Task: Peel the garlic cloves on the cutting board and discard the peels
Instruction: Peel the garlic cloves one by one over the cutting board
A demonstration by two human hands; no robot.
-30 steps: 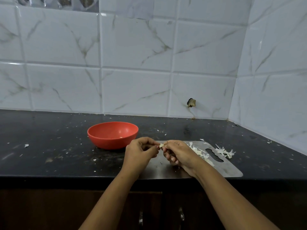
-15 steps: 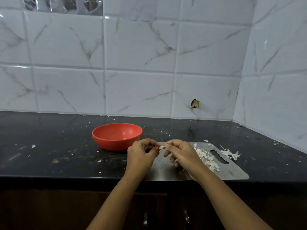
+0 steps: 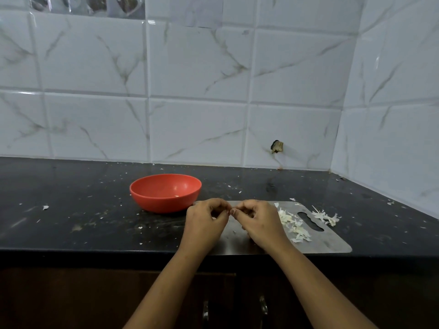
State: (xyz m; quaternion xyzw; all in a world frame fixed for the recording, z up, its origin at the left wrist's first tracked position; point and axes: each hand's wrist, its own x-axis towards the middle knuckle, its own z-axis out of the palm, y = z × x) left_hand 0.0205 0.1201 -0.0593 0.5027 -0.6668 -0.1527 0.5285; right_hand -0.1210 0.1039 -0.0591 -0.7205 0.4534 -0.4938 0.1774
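Over the near end of the steel cutting board, a person's left hand and right hand meet fingertip to fingertip, all fingers curled in tight. The pale tip of the garlic clove that showed between them half a second ago is now hidden inside the pinch. Both hands appear to grip it (what exactly each finger holds cannot be told from here). The closing-up suggests the skin is being worked loose, so this clove is judged mid-peel, not finished. A heap of peels lies on the board just right of the right hand, and a smaller scatter has strayed past the board's edge onto the dark countertop. None of it is discarded yet. A red bowl sits just beyond the left hand at the board's far left corner, with a pale speck inside, too small to identify. Nothing stands between the hands and the bowl; the loose flakes strewn across the counter are the likelier nuisance at clean-up.
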